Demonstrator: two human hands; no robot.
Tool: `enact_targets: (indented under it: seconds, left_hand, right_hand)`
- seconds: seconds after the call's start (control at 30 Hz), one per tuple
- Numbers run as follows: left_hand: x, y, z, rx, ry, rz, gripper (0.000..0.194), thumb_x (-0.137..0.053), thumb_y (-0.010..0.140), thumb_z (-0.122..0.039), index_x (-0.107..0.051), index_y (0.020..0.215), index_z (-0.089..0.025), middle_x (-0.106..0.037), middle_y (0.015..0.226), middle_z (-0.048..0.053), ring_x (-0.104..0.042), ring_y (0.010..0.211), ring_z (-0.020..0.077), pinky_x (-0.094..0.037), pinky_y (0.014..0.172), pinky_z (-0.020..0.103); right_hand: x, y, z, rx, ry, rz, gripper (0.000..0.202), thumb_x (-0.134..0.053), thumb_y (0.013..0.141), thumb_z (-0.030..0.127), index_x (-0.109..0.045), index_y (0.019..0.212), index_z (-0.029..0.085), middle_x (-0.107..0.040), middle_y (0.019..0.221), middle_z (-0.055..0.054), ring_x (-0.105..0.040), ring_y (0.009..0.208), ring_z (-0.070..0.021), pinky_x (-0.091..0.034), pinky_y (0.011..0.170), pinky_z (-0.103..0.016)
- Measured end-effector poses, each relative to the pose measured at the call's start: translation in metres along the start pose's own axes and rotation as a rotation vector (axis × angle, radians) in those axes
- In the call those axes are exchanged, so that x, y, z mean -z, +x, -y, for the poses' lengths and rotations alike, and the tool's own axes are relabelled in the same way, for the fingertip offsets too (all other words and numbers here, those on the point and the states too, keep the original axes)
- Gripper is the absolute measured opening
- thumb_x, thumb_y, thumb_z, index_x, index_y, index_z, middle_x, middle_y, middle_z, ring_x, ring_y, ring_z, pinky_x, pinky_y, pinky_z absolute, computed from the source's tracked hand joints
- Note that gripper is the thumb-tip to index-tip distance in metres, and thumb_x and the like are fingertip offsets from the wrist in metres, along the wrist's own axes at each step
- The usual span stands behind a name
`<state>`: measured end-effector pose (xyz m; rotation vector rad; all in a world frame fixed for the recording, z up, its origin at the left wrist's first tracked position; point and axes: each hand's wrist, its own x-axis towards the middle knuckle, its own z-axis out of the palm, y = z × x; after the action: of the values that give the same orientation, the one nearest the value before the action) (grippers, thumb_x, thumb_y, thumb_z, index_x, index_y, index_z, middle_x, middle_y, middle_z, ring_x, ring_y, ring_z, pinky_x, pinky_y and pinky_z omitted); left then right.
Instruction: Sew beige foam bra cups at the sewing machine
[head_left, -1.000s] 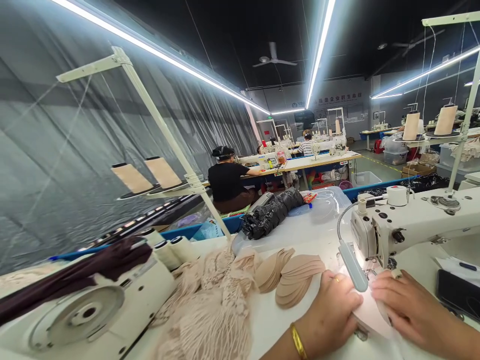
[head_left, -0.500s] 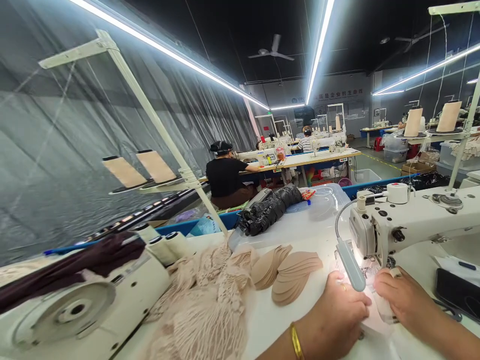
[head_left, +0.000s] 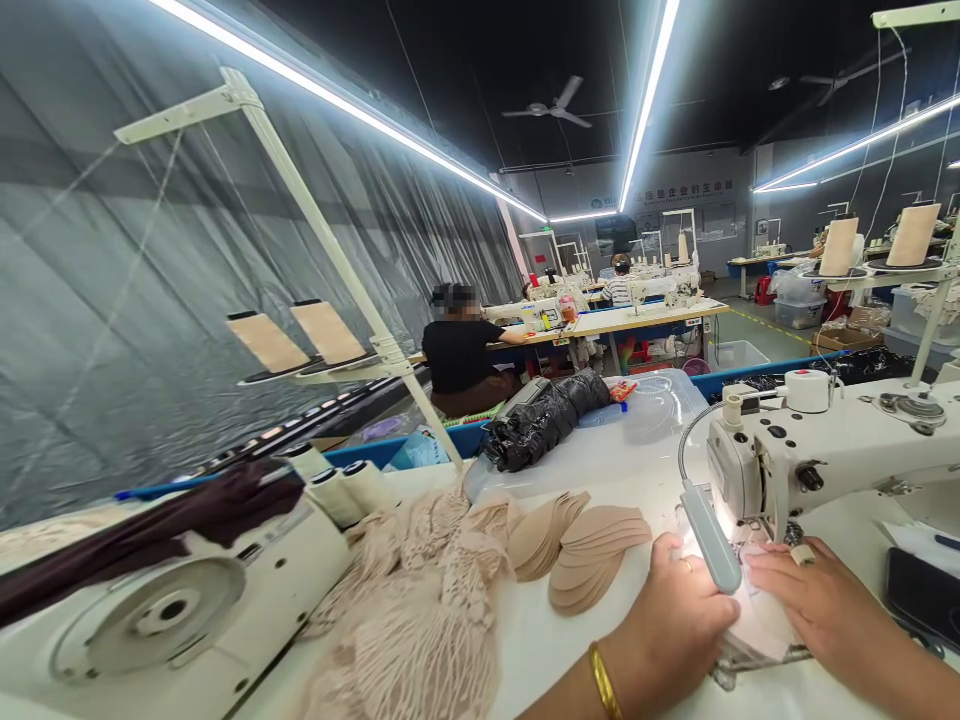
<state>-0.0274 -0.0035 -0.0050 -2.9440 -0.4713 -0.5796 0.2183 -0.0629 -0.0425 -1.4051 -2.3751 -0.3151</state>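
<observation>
A white sewing machine [head_left: 840, 445] stands at the right, its needle area lit by a grey clip-on lamp [head_left: 711, 540]. Under the needle lies a pale pink fabric piece [head_left: 761, 625], much of it covered by the hands. My left hand [head_left: 682, 615] is left of the needle, fingers curled on the fabric beside the lamp. On the other side, my right hand [head_left: 821, 595] rests on the fabric with fingers stretched flat towards the presser foot. Two fanned stacks of beige cup-shaped pieces [head_left: 596, 555] lie left of my hands.
Beige lace fabric [head_left: 435, 600] is heaped on the table beside another machine [head_left: 172, 610]. Behind are a black plastic bundle [head_left: 544, 420] and a clear lid [head_left: 652, 420]. A thread stand [head_left: 322, 230] rises at left. A black phone [head_left: 922, 590] lies at right. A person [head_left: 461, 350] sits ahead.
My right hand's fingers have gone from bent to stretched flat on the fabric, and more of the fabric shows between the hands. The whole view has shifted slightly.
</observation>
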Motion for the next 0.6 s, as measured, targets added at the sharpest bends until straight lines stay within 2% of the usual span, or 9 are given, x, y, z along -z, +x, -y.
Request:
enact_targets:
  seconds: [0.13,0.23,0.4,0.6]
  left_hand:
    - [-0.0019,0.0009,-0.0026,-0.016,-0.037,-0.074,0.018,-0.056,0.081,-0.007,-0.044,0.076,-0.019,-0.069,0.084,-0.002,-0.058,0.075,0.0162,-0.039,0.090,0.047]
    - [-0.0020,0.0024,-0.0017,-0.030,-0.006,-0.098,0.020,-0.055,0.081,-0.006,-0.041,0.076,-0.019,-0.066,0.080,-0.003,-0.056,0.072,0.0151,-0.040,0.089,0.046]
    - [-0.0025,0.0040,0.0016,-0.032,0.048,-0.061,0.021,-0.057,0.078,-0.005,-0.043,0.075,-0.019,-0.065,0.080,-0.003,-0.058,0.073,0.0153,-0.042,0.093,0.047]
    - [0.0055,0.0076,0.0002,-0.055,0.055,-0.093,0.017,-0.057,0.074,-0.004,-0.048,0.075,-0.019,-0.067,0.083,0.001,-0.058,0.075,0.0165,-0.045,0.096,0.048]
  right_hand:
    - [-0.0028,0.0000,-0.0044,-0.018,-0.003,0.061,0.056,-0.043,0.090,-0.003,-0.070,0.129,0.028,-0.076,0.139,0.001,-0.075,0.111,-0.0268,-0.056,0.095,-0.047]
    - [-0.0051,0.0002,-0.0054,-0.071,-0.022,0.161,0.064,-0.040,0.088,-0.004,-0.067,0.138,0.027,-0.071,0.148,0.001,-0.074,0.117,-0.0281,-0.057,0.098,-0.050]
    - [-0.0012,0.0039,-0.0030,-0.139,-0.021,0.312,0.069,-0.035,0.090,-0.003,-0.062,0.148,0.023,-0.063,0.157,-0.002,-0.072,0.124,-0.0321,-0.056,0.107,-0.059]
    - [-0.0045,0.0036,-0.0037,-0.186,-0.031,0.361,0.073,-0.034,0.091,-0.003,-0.057,0.156,0.023,-0.062,0.157,-0.006,-0.067,0.135,-0.0363,-0.053,0.112,-0.065]
